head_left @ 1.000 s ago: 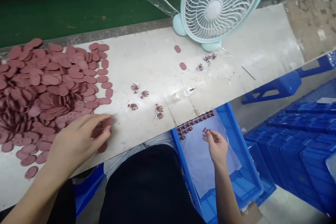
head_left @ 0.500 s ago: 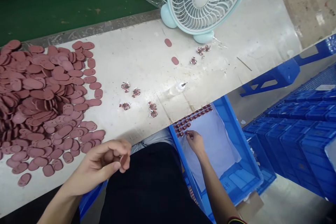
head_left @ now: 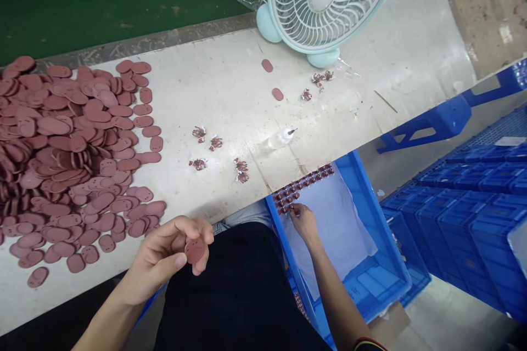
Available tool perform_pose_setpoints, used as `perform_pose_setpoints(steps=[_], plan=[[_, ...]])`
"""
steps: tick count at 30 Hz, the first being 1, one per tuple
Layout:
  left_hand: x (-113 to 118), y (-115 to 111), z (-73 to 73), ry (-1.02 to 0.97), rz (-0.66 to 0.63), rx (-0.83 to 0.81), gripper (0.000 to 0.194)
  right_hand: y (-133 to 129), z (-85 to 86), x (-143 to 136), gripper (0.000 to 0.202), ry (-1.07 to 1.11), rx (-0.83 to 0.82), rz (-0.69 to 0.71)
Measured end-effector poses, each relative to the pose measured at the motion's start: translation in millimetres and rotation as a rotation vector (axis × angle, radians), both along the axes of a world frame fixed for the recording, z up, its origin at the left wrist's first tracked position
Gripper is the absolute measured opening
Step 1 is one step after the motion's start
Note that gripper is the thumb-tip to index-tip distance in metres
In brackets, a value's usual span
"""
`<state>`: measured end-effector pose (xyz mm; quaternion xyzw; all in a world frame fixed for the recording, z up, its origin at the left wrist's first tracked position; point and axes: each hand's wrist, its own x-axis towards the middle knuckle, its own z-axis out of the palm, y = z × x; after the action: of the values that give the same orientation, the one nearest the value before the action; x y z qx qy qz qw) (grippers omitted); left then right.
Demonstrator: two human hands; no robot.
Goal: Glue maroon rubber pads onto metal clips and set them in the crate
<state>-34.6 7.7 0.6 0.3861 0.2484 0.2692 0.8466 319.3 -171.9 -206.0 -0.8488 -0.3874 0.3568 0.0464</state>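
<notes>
Left hand (head_left: 162, 251) pinches a flat, rounded piece (head_left: 194, 251).

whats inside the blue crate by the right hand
The blue crate holds a white sheet with rows of small dark red pieces at its far end. Anything under the sheet is covered; the right hand hides some too.
</notes>
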Motion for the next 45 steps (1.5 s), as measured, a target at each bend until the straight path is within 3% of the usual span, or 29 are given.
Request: perform_pose_setpoints(steps=[7,12,15,20,22,24,26,28,29,32,35,38,41,45], plan=[[2,2,-1.7,0.046,0.085,-0.02,0.018,3,5.0,-1,0.028,0.026,-0.013,-0.03],[2,2,-0.2,0.035,0.123,-0.049,0.02,13,16.9,-3,0.025,0.072,0.032,-0.147],[0,0,-0.5,0.045,0.154,-0.053,0.026,22,43.7,-3,0.026,0.106,0.137,-0.283],[4,-6,-5.5,0.023,0.228,-0.129,0.028,51,125.5,-22,0.035,0.32,0.46,-0.514],[12,-8,-6.3,-0.017,0.265,-0.19,0.026,77,153.5,-37,0.041,0.509,0.549,-0.521],[22,-8,-4.7,-0.089,0.295,-0.242,0.023,112,169.5,-53,0.057,0.795,0.597,-0.513],[31,-8,-0.5,-0.163,0.321,-0.286,0.02,154,173.6,-65,0.066,1.371,0.63,-0.587],[38,-8,4.5,-0.219,0.35,-0.316,0.018,195,170.4,-70,0.059,2.043,0.584,-0.707],[40,-9,6.6,-0.24,0.368,-0.328,0.017,212,167.9,-70,0.052,2.279,0.532,-0.751],[42,-10,8.9,-0.275,0.411,-0.357,0.014,240,167.8,-66,0.026,2.492,0.417,-0.789],[41,-10,5.8,-0.26,0.433,-0.396,0.017,234,189.8,-69,0.026,2.304,0.474,-0.768],[42,-9,3.2,-0.238,0.434,-0.423,0.024,205,228.7,-91,0.036,1.66,0.689,-0.626],[47,-9,5.4,-0.235,0.443,-0.433,0.023,176,259.3,-126,0.032,1.127,0.911,-0.446],[55,-12,11.6,-0.284,0.446,-0.429,0.024,159,265.6,-162,0.03,0.798,1.158,-0.306]])
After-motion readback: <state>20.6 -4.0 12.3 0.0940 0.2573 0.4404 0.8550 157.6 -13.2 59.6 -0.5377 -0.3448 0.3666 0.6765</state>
